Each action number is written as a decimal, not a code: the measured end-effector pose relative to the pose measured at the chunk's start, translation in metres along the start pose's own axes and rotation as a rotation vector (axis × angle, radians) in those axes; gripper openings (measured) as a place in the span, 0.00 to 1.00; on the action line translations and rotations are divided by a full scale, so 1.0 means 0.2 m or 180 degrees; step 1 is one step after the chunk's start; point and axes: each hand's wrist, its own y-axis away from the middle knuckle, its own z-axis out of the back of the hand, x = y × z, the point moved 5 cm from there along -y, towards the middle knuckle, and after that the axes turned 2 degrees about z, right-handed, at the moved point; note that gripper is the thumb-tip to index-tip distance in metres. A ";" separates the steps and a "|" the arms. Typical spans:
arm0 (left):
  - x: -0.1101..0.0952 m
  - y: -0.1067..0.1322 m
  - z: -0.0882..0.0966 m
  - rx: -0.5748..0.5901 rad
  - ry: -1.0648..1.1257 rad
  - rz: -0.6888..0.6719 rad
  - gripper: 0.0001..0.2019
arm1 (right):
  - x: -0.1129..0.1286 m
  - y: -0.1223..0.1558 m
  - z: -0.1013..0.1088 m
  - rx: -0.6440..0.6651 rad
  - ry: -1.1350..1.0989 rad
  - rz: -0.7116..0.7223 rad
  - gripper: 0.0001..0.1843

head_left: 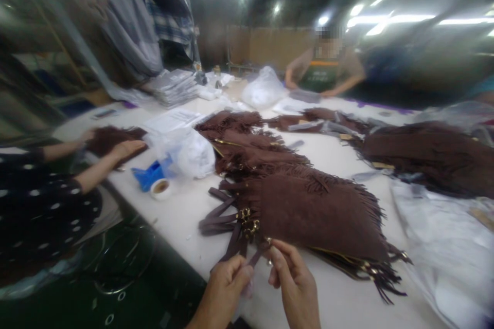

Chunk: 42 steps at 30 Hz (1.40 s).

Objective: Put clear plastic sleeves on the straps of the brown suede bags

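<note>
Left hand [228,288]: closed, thumb against fingers, pinching the strap.
Right hand [292,280]: narrow, thumb and forefinger pinching the strap's end at the clasp; blur leaves the exact grip on the metal a little uncertain.
Strap [256,255]: flat, dark greyish brown, running between the two hands.
Clasp [268,241]: small, gold-coloured, shiny, at the right hand's fingertips.
Fringed bag [309,216]: dark brown, suede-looking, lying flat just beyond the right hand, with long fringe and a gold-coloured zip along its near edge.
Other straps [218,223]: looped left of the bag, beyond the left hand, beside gold-coloured fittings [250,227].
Worktop [181,221]: pale, carrying more brown fringed pieces [247,146], a tape roll [159,188] and a white-filled plastic bag [195,154].
Co-worker at left [50,205]: dotted sleeve, hands on brown material [110,141].
Co-worker opposite [324,74]: both arms reaching onto the worktop.
</note>
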 end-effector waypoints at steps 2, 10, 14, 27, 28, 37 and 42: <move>-0.03 0.02 0.04 -0.0062 -0.0214 0.0015 0.15 | 0.00 0.01 -0.02 -0.0031 0.0032 0.0113 0.19; -0.02 -0.07 -0.06 0.0053 0.0374 0.0153 0.21 | 0.05 -0.02 -0.01 0.0041 0.0612 0.0570 0.15; -0.04 -0.11 -0.11 0.0189 0.0750 0.0101 0.23 | 0.07 -0.03 0.00 0.0275 0.0602 0.0810 0.15; -0.12 -0.13 -0.13 -0.0355 0.0429 -0.0107 0.21 | -0.03 0.01 0.03 0.0221 0.0914 0.0479 0.17; -0.12 -0.13 -0.14 -0.0408 0.0411 -0.0095 0.22 | -0.03 0.01 0.03 0.0195 0.0866 0.0490 0.17; -0.02 -0.14 -0.19 -0.0021 0.1701 0.0275 0.24 | -0.04 -0.05 0.06 0.0184 0.0570 0.0310 0.17; 0.04 -0.13 -0.20 0.0012 0.2422 0.0553 0.23 | -0.04 -0.06 0.05 0.0154 0.0500 0.0281 0.17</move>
